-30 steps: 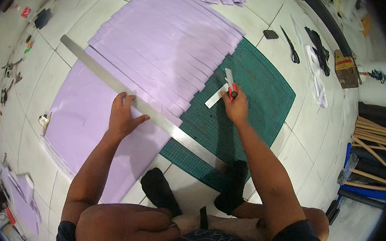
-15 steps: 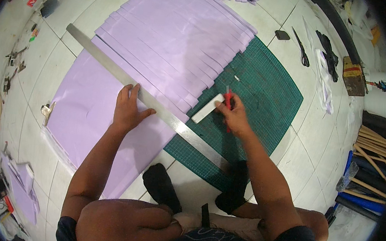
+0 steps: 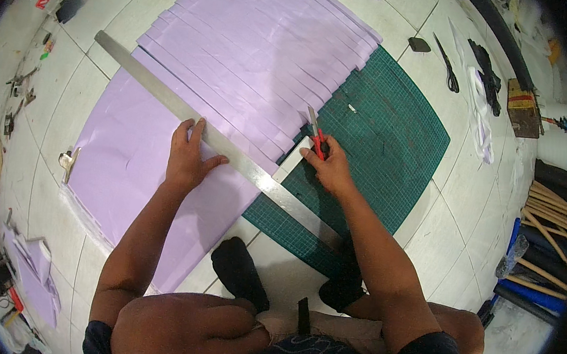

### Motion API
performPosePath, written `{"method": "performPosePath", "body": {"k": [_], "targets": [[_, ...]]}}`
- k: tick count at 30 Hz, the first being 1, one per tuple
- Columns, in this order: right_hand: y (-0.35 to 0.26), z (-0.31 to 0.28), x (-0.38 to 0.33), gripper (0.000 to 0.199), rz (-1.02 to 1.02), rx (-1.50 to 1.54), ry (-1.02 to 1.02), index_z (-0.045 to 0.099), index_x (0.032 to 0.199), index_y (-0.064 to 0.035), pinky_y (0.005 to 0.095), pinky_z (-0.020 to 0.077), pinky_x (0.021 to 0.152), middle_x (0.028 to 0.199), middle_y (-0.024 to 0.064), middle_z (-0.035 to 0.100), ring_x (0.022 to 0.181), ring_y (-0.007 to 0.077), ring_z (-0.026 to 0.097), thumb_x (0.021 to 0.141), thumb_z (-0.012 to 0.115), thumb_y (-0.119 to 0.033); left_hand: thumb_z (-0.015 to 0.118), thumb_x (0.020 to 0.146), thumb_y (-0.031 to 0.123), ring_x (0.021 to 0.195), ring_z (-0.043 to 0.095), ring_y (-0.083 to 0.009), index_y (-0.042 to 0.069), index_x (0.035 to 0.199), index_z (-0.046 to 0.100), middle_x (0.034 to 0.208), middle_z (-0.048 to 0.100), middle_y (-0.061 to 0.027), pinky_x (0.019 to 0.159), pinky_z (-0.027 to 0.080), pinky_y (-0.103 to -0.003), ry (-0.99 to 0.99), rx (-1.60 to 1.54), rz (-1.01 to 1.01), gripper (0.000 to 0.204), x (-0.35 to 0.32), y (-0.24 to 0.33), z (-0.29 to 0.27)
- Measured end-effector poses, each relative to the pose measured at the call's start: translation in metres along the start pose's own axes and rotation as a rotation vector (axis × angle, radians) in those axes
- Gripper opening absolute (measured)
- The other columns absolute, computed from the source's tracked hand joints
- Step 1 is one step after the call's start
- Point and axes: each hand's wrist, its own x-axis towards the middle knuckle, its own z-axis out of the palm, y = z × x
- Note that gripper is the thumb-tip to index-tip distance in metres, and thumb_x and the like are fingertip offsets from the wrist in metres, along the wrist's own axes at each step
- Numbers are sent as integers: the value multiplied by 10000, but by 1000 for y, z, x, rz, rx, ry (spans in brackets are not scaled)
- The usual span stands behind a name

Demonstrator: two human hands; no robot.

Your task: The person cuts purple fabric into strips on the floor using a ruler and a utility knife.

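Observation:
Lilac sheet material (image 3: 142, 178) lies spread on the floor, its far part cut into strips (image 3: 253, 60). A long metal ruler (image 3: 150, 86) crosses it diagonally and reaches over the green cutting mat (image 3: 388, 132). My left hand (image 3: 192, 155) rests with fingers spread at the ruler's near edge, pressing there. My right hand (image 3: 330, 167) is closed around a red utility knife (image 3: 317, 143), its blade pointing away from me. The same hand also holds a white block-like bar (image 3: 291, 162), whose near end meets the ruler beside the strip ends.
Black scissors (image 3: 449, 67), a dark flat block (image 3: 418, 45) and a black cloth bundle (image 3: 487, 73) lie at the far right. A metal clip (image 3: 67, 163) grips the sheet's left edge. Wooden sticks (image 3: 550, 207) and rolls are stacked at right. Lilac offcuts (image 3: 36, 270) lie lower left.
My right hand has moved left and slightly nearer, bringing the white bar up to the ruler. The knife has tilted with its blade toward the strips. My left hand stays on the ruler.

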Motion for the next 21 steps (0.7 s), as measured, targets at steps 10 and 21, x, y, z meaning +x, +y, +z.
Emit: {"method": "performPosePath", "body": {"k": [10, 21], "targets": [[-3, -2, 0, 442, 74, 12, -50, 576, 1085, -68, 262, 422, 485, 741, -26, 473, 592, 88, 469, 825, 803, -344, 891, 666, 350, 1355, 343, -401, 32, 1450, 392, 1461, 342, -244, 1136, 339, -445, -40, -47, -57, 982, -1, 2, -4], [3, -3, 5, 455, 34, 1, -39, 583, 1081, -55, 260, 416, 495, 764, -16, 507, 607, 92, 479, 811, 815, -339, 887, 666, 363, 1350, 342, -399, 10, 1432, 405, 1439, 364, -242, 1130, 328, -444, -47, -25, -33, 972, 3, 1, -2]]}}
